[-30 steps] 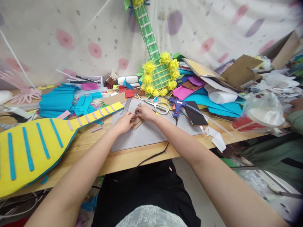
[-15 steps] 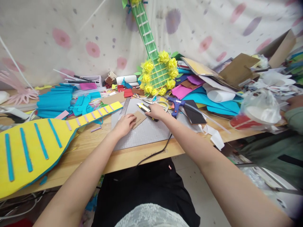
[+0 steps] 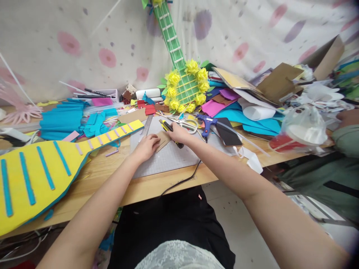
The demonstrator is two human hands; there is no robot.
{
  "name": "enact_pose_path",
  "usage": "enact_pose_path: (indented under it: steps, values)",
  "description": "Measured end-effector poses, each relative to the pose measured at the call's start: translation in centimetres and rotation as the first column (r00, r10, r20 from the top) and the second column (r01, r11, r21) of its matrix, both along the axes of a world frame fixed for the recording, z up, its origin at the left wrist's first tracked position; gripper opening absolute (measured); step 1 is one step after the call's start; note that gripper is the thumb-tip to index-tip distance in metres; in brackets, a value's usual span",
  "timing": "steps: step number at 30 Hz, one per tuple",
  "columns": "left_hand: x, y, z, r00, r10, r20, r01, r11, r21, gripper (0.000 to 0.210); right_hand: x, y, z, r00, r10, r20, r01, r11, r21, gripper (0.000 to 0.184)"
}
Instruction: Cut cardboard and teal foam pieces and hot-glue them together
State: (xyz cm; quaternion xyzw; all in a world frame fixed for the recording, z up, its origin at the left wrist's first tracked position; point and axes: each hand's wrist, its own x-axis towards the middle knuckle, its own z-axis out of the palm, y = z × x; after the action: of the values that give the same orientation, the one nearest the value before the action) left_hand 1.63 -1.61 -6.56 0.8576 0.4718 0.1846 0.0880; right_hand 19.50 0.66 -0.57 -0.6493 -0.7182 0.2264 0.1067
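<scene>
My right hand is closed round a yellow and black box cutter, its front end pointing up and left over the mat. A small brown piece of cardboard lies beneath, on the grey cutting mat. My left hand grips the cardboard's left edge, fingers curled over it. Just beyond the left hand lies a metal ruler. Scissors with white handles rest past the right hand, and a blue glue gun lies to their right.
A yellow cardboard instrument shape covers the table's left side. A green guitar with yellow flowers leans at the back. A phone, coloured paper and a bagged red cup lie right. Another person's sleeve shows far right.
My right hand has picked up the box cutter from the mat and drawn it closer to the cardboard, uncovering the scissors. My left hand stays on the cardboard. The view has shifted slightly.
</scene>
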Motion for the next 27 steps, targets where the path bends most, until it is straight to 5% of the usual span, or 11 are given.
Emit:
enact_pose_path:
  steps: [7, 20, 27]
  values:
    - [0.1, -0.1, 0.2, 1.0, 0.008, -0.024, -0.008, 1.0, -0.011, 0.031, -0.6, 1.8, 0.6, 0.984, -0.125, -0.124, 0.095, 0.97, -0.224, 0.045]
    - [0.2, -0.5, 0.4, 1.0, -0.003, 0.012, 0.003, 1.0, -0.01, 0.028, -1.2, 2.9, 0.6, 0.99, -0.017, 0.137, 0.037, 0.989, -0.144, 0.024]
    - [0.1, -0.3, 0.3, 0.999, 0.001, 0.05, 0.0, 1.0, -0.028, 0.03, -1.6, 3.8, -1.0, 0.996, -0.084, -0.03, 0.081, 0.992, -0.093, 0.048]
